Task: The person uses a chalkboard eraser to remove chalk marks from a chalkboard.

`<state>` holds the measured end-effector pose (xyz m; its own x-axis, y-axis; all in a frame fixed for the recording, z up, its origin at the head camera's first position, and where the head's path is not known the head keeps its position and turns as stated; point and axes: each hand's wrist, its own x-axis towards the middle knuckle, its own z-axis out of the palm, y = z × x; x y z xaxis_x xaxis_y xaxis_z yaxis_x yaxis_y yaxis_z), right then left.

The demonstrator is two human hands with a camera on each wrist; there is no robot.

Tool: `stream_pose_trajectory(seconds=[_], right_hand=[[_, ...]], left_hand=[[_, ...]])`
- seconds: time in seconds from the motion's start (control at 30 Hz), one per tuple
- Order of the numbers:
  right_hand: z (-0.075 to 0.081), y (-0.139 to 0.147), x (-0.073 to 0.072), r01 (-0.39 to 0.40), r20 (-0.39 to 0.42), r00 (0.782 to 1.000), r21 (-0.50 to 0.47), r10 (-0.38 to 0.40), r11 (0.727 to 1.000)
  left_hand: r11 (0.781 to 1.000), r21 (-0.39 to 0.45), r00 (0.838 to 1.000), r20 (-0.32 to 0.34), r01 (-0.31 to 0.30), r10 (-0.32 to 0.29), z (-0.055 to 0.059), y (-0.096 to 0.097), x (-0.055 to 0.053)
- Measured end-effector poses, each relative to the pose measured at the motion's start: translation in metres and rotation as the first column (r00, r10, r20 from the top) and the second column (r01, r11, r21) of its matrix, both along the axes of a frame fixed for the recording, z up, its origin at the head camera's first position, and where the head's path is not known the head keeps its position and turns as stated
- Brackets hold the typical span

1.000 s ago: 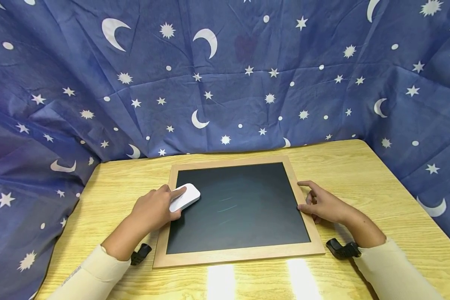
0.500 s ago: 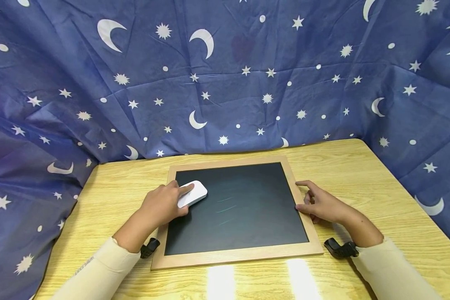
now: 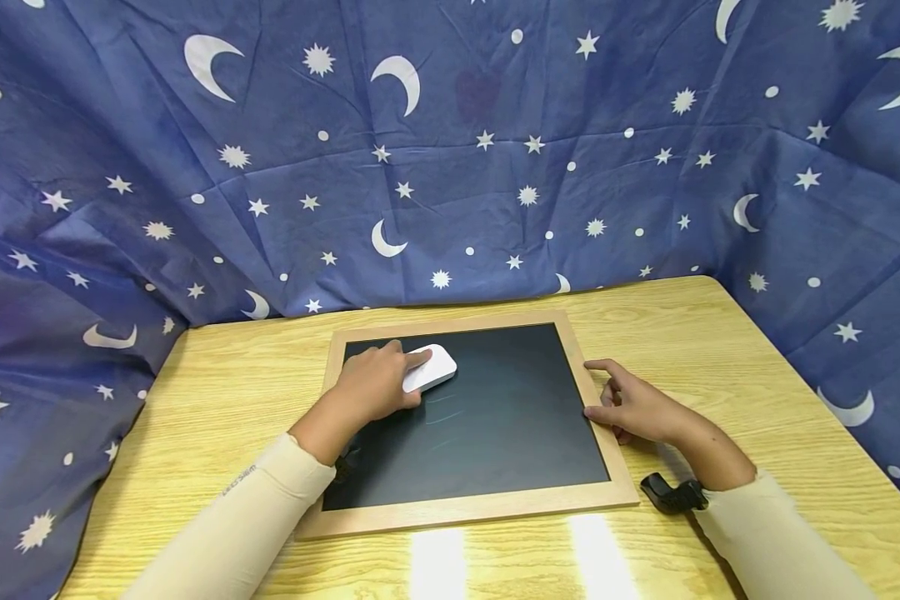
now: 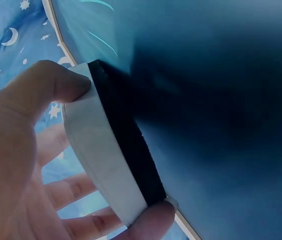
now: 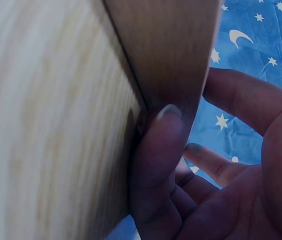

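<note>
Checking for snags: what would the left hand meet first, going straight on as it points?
Past its chalkboard eraser, the left hand would probably meet the far wooden frame rail, though clearance is unclear.

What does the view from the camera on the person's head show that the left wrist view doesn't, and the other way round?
Only the head view shows the right hand at the edge of the board's frame, both cream sleeves and the wooden table.

Only the left wrist view clearly shows the dark layer along the side of the white eraser.

Both show the left hand holding that eraser, part of the blackboard, thin light strokes on it, and the blue star-and-moon curtain.
</note>
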<state>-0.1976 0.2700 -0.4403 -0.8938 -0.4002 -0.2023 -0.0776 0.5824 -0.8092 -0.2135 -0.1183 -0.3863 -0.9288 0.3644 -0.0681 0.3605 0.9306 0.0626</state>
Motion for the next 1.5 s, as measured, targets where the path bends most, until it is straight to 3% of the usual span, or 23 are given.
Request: stream_pose_trajectory(seconds=[0.23, 0.53, 0.77, 1.17, 1.33, 1.5], right_hand=[[0.000, -0.003, -0.001, -0.002, -0.001, 1.000, 0.012, 0.002, 1.000], [0.000, -0.004, -0.001, -0.004, -0.003, 1.000, 0.014, 0.004, 1.000], [0.003, -0.005, 0.000, 0.003, -0.004, 1.000, 0.022, -0.003, 1.000], [0.005, 0.000, 0.001, 0.007, 0.014, 1.000, 0.017, -0.007, 1.000], [0.004, -0.001, 0.001, 0.001, 0.009, 1.000, 0.016, -0.001, 1.000], [0.004, -0.003, 0.001, 0.000, 0.012, 1.000, 0.014, 0.000, 1.000]], left_hand=[[1.000, -0.016, 1.000, 0.014, 0.010, -0.010, 0.003, 0.016, -0.005], [0.998, -0.044, 0.999, 0.030, -0.039, 0.040, 0.005, 0.012, -0.001], [0.997, -0.047, 0.998, 0.012, -0.056, 0.057, 0.006, -0.011, 0.008], [0.992, 0.008, 0.992, 0.004, -0.123, 0.123, 0.007, -0.071, 0.041], [0.991, 0.019, 0.991, -0.015, -0.133, 0.133, 0.008, -0.083, 0.052], [0.993, 0.022, 0.991, -0.059, -0.118, 0.120, 0.007, -0.086, 0.056]])
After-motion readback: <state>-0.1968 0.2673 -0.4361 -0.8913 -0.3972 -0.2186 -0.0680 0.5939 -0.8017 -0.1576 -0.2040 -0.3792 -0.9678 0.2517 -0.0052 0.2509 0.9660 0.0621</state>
